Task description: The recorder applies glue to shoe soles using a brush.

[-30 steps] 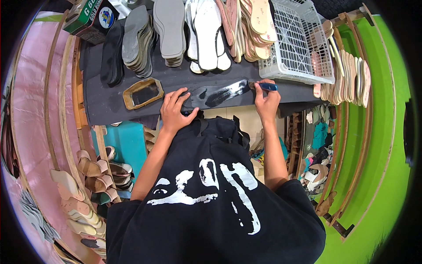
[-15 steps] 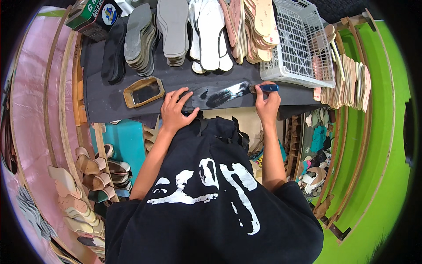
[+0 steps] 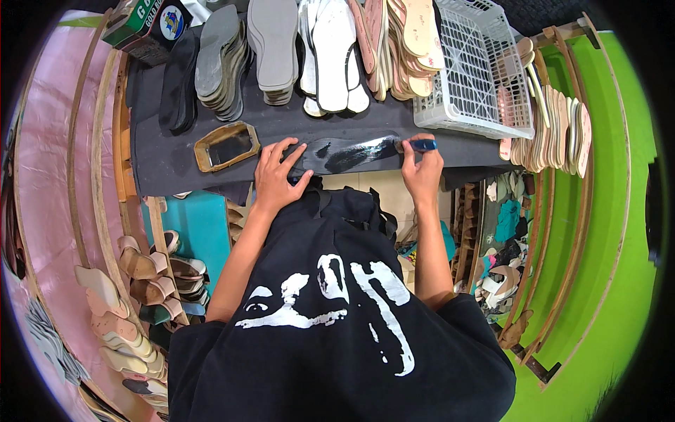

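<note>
A black shoe sole lies lengthwise near the table's front edge, with a glossy wet patch along its middle and right part. My left hand rests at its left end, fingers spread and flat. In my right hand, pinched between thumb and fingers, is a brush with a blue handle. Its tip meets the sole's right end, and the bristles are mostly hidden by the fingers. Left of my left hand stands a brown-rimmed, cut-open container with something dark and shiny inside.
Along the back of the dark table stand stacks of black soles, grey soles, white soles and beige insoles. A white plastic basket is at right, a green box at far left. Shoe racks flank me.
My right hand and the brush have shifted slightly left, and the brush handle has turned a little. The wet patch looks slightly different. My left hand stays at the sole's left end.
</note>
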`<action>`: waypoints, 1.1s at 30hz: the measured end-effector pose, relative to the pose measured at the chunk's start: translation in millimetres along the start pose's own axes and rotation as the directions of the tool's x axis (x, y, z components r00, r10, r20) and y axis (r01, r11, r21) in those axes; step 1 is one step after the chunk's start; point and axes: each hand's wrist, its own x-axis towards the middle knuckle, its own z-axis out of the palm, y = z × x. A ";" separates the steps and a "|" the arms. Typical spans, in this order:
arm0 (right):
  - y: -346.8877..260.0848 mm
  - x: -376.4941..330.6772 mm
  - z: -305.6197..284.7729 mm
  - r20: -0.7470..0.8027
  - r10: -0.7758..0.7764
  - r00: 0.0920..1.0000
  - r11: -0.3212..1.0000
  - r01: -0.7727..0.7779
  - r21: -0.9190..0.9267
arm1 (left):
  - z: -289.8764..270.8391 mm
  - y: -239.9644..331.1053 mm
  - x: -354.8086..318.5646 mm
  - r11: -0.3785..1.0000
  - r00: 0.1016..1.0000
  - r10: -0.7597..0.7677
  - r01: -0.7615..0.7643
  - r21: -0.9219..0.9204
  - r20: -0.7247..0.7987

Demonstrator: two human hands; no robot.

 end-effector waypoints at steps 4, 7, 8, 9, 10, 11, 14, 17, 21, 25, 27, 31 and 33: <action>11.0 -9.7 0.5 -0.026 -0.111 0.993 0.993 0.110 -0.034 | 0.2 0.2 0.7 1.000 1.000 -0.001 0.001 -0.002 0.011; 14.6 -0.6 8.6 -0.111 -0.019 0.994 0.991 0.033 0.129 | 0.2 0.9 1.4 1.000 1.000 0.005 -0.005 -0.007 0.017; 14.2 5.4 11.6 -0.121 -0.048 0.992 0.995 0.058 0.079 | -0.1 1.7 1.9 1.000 1.000 -0.014 0.014 -0.015 0.016; 13.8 9.3 14.0 -0.128 -0.078 0.989 0.996 0.082 0.027 | -0.1 2.6 2.3 0.999 0.999 -0.033 0.034 -0.023 0.016; 13.2 11.5 17.7 -0.129 -0.074 0.989 0.997 0.078 0.026 | 0.6 1.6 1.8 0.999 0.999 -0.032 0.032 -0.025 0.021; 12.3 13.1 21.4 -0.139 -0.091 0.986 0.996 0.094 0.011 | 1.4 0.8 1.2 0.999 0.999 -0.031 0.031 -0.020 0.008; 14.4 9.2 23.0 -0.154 -0.106 0.982 0.994 0.109 0.011 | 1.9 0.5 0.8 0.999 0.999 -0.039 0.039 -0.017 -0.001; 15.4 6.6 20.1 -0.212 -0.042 0.976 0.999 0.038 -0.021 | 1.3 3.4 3.2 0.999 0.999 -0.045 0.045 -0.023 0.007; 5.8 19.9 36.7 -0.166 -0.115 0.979 0.993 0.110 -0.041 | 0.6 3.6 1.5 0.999 0.999 -0.025 0.024 0.027 0.037; 1.4 29.5 38.5 -0.153 -0.031 0.988 0.999 0.028 -0.019 | -0.9 2.8 1.5 0.999 0.999 -0.034 0.034 -0.006 0.039; 6.3 35.0 44.0 -0.170 -0.041 0.985 0.999 0.037 -0.025 | -1.4 4.6 3.2 0.993 0.992 -0.096 0.101 -0.059 0.088; -3.3 38.8 48.4 -0.084 -0.126 0.988 0.992 0.124 -0.039 | -0.2 3.1 7.1 0.990 0.991 -0.114 0.118 -0.073 0.067; 3.5 39.2 44.7 -0.047 -0.191 0.981 0.981 0.188 -0.050 | -1.3 1.9 3.8 0.989 0.988 -0.123 0.130 -0.074 0.092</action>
